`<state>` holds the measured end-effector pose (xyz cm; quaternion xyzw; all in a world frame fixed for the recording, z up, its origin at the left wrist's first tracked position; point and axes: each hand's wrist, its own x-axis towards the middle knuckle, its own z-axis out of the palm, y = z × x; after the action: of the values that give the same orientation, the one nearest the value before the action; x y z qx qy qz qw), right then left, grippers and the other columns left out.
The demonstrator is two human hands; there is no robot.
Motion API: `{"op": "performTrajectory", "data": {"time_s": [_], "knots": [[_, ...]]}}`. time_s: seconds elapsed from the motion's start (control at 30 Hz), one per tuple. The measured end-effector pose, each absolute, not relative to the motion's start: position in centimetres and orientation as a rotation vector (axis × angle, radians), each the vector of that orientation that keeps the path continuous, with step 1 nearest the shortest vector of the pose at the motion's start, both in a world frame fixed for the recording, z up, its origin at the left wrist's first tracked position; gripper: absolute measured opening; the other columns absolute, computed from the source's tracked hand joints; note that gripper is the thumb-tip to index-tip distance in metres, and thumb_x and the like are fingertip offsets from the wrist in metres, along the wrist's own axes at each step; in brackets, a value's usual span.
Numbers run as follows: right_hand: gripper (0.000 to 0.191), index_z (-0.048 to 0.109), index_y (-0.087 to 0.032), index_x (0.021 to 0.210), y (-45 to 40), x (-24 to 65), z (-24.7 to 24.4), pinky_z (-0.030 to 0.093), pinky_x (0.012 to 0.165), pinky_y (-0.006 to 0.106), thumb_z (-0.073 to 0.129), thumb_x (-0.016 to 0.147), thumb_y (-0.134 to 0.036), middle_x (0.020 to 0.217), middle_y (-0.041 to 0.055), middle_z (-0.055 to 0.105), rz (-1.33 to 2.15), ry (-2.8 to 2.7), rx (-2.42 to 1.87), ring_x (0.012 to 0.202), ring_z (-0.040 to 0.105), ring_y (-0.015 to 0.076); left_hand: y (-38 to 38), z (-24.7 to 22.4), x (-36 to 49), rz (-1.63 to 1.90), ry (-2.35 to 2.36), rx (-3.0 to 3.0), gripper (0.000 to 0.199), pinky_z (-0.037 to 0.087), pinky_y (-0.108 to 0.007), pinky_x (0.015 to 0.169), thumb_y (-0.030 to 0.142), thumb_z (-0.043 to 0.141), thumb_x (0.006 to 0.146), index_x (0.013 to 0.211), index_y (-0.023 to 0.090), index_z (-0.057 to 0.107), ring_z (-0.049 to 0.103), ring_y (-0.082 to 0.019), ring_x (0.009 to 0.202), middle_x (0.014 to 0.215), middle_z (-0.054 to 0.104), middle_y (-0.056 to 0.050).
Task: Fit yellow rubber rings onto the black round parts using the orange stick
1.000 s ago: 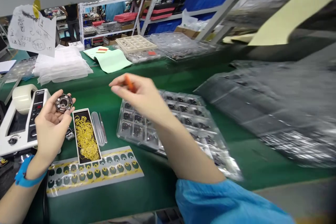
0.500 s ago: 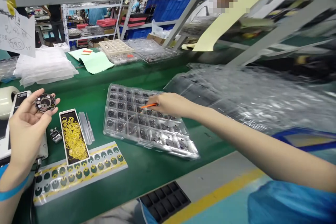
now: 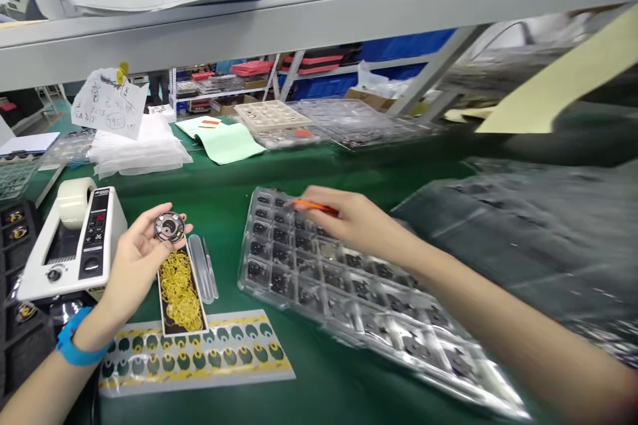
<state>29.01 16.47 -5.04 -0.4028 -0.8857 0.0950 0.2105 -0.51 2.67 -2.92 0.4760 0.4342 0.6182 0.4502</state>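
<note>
My left hand, with a blue band at its wrist, grips a round black part by its edge, silvery details facing up. It hovers over the far end of a narrow box of yellow rings. Over the far left part of a clear compartment tray, my right hand pinches a slim orange tool. The tool points left; its tip is blurred against the tray. Small dark parts lie in the tray's compartments. Whether the tip touches one, I cannot tell.
A white tape dispenser stands at left, beside a black tray. Near the box lie a clear case, tweezers and a sticker sheet. Stacked clear trays fill the right. A shelf beam crosses above.
The view has swung left, bringing the whole tape dispenser into sight. Relative to the tray, my right hand has moved toward its far left edge. My left hand still holds the round part.
</note>
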Motion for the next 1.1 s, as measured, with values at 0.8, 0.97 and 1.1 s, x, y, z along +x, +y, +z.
{"op": "performTrajectory", "data": {"time_s": [0.8,0.97,1.1], "knots": [[0.016,0.067,-0.019,0.059,10.2,15.7,-0.6,0.037,0.055,0.025,0.066,0.074,-0.019,0.073,0.0001,0.056,1.241,-1.849,-0.591,0.059,0.045,0.0093,1.5,-3.2,0.4,1.478,1.063,1.455,0.046,0.055,-0.027,0.099,0.004,0.052,0.092,0.130,0.029,0.056,0.069,-0.011,0.098,0.123,0.068,0.000],[0.016,0.066,-0.017,0.058,9.8,15.3,-1.0,0.036,0.053,0.024,0.064,0.074,-0.014,0.072,-0.0001,0.056,1.139,-1.818,-0.649,0.058,0.044,0.0085,1.6,-3.3,0.8,1.495,1.096,1.449,0.043,0.055,-0.026,0.098,0.004,0.053,0.091,0.128,0.027,0.056,0.068,-0.013,0.106,0.124,0.068,0.000],[0.016,0.061,-0.016,0.060,9.2,14.8,-1.7,0.037,0.053,0.023,0.062,0.075,-0.011,0.073,-0.0001,0.056,1.004,-1.787,-0.702,0.058,0.045,0.0084,1.7,-3.5,1.1,1.548,1.109,1.412,0.042,0.056,-0.023,0.095,0.003,0.054,0.089,0.124,0.027,0.059,0.065,-0.014,0.111,0.124,0.067,-0.001]]}}
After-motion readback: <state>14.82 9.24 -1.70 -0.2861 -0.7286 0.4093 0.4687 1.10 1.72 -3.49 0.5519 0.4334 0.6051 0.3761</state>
